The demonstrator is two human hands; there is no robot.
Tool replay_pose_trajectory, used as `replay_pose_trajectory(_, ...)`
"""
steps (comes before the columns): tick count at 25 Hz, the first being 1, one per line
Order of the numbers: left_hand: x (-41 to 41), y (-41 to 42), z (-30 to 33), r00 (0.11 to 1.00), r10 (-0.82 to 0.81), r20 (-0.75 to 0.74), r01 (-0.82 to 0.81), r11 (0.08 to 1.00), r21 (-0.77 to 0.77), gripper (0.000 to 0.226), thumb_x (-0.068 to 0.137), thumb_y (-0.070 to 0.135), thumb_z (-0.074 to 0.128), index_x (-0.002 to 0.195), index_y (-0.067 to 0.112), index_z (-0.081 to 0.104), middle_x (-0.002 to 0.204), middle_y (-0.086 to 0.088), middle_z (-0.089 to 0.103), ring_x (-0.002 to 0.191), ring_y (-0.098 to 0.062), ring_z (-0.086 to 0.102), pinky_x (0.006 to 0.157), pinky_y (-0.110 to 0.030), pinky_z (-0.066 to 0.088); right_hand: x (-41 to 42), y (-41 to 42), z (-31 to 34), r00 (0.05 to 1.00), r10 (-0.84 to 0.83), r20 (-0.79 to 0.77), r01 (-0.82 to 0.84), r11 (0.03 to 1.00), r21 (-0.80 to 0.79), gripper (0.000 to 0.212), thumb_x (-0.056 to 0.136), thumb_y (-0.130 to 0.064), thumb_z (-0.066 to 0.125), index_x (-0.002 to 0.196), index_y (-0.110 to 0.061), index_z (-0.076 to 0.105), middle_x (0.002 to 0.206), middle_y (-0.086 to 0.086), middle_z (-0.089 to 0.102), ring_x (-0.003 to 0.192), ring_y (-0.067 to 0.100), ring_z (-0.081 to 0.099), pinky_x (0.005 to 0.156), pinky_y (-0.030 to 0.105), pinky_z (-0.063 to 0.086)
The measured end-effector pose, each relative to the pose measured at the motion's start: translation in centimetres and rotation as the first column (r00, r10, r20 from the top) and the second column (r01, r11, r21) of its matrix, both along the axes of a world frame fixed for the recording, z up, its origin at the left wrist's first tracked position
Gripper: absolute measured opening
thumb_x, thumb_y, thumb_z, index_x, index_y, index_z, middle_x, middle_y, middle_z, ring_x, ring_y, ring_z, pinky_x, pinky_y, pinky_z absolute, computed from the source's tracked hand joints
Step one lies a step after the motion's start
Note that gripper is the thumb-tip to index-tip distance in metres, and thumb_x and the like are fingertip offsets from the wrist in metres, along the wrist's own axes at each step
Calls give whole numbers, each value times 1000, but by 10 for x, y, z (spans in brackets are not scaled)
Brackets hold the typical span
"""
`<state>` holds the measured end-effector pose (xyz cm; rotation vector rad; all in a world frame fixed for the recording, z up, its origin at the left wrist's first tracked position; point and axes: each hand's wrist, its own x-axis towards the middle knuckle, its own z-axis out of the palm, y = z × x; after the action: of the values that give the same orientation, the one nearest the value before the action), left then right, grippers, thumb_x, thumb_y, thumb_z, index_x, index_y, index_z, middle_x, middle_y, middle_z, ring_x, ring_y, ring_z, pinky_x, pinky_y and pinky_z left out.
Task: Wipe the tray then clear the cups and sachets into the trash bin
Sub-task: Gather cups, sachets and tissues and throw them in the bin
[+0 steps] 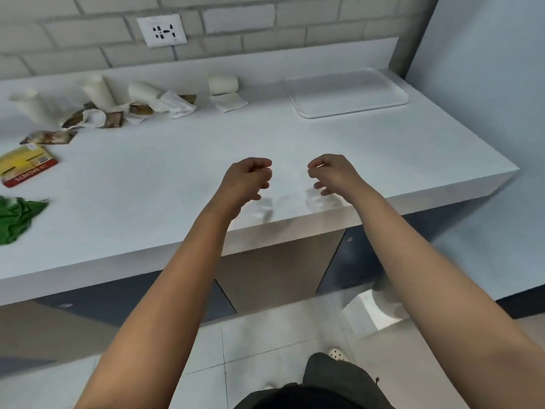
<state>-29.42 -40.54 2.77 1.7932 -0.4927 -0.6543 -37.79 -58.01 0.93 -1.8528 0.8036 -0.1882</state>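
Both hands empty, cloth nearer the left.
Left grip (pixel 249 177) and right grip (pixel 330 172) loosely curled, holding nothing; green cloth (pixel 16 216) far left on worktop (pixel 177 160), tray (pixel 346 94) back right.

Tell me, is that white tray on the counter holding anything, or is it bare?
Bare. The tray shows only its plain white surface inside the rim; the cups and sachets lie apart, to its left.

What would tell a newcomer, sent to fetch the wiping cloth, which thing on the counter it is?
Follow the white counter to its left end, nearer the front edge than the cups. Below the yellow and red sachet box lies the green cloth, crumpled: the only green, soft thing there.
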Motion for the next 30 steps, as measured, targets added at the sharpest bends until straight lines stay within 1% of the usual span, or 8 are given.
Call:
replay_pose_trajectory(7,81,40,-10,982,188,-7,-188,982,6,25,91,16,53,115,19,60,101,3,60,89,-14,61,72,-25,50,95,20,-10,997,68,28,-68,998,-10,12,84,-11,53,93,-14,60,81,-2,58,68,16,58,55,23,48)
replay_pose_trajectory(13,184,24,-13,946,321,46,-322,947,11,22,91,12,53,111,18,60,85,7,58,85,-14,58,67,-24,47,194,-4,-31,991,132,4,-132,990,-53,14,83,-10,53,93,-15,62,85,-2,59,77,20,59,57,24,48)
replay_pose_trajectory(18,279,-4,-19,914,389,113,-398,915,67,27,89,9,51,114,13,60,84,7,56,79,-12,53,62,-21,44,278,-40,-45,986,165,23,-158,969,-190,20,84,-9,53,101,-10,64,98,0,58,86,14,53,53,3,38)
replay_pose_trajectory(20,312,-13,-24,895,415,162,-433,896,99,31,88,9,52,117,11,60,88,5,58,75,-10,53,63,-20,44,310,-51,-52,982,184,32,-172,959,-226,20,85,-8,54,102,-8,64,96,0,56,84,14,51,53,2,37)
replay_pose_trajectory(23,351,-25,-35,861,401,313,-471,860,196,33,86,13,56,119,14,61,120,-6,59,96,-22,60,76,-25,45,348,-67,-60,976,208,64,-182,940,-290,17,85,-9,56,100,-7,63,98,6,57,84,18,53,68,19,43)
replay_pose_trajectory(25,374,-31,-45,826,305,475,-478,825,301,41,84,17,60,124,13,56,129,-14,53,107,-29,59,84,-27,45,375,-79,-66,968,252,17,-227,896,-383,19,87,-11,56,104,-6,62,110,11,57,93,23,56,77,23,43)
replay_pose_trajectory(28,402,-39,-58,782,207,589,-501,771,394,65,80,25,67,139,20,41,148,-14,29,130,-34,40,102,-39,39,408,-90,-75,948,312,-62,-300,810,-504,29,88,-17,57,115,-8,58,127,13,48,113,29,51,92,30,44)
replay_pose_trajectory(30,415,-44,-66,780,172,602,-509,733,450,77,79,33,69,145,26,30,154,-11,14,140,-36,22,107,-44,33,426,-92,-78,936,331,-116,-336,751,-569,41,88,-25,58,126,-11,52,140,11,40,129,29,39,103,34,37)
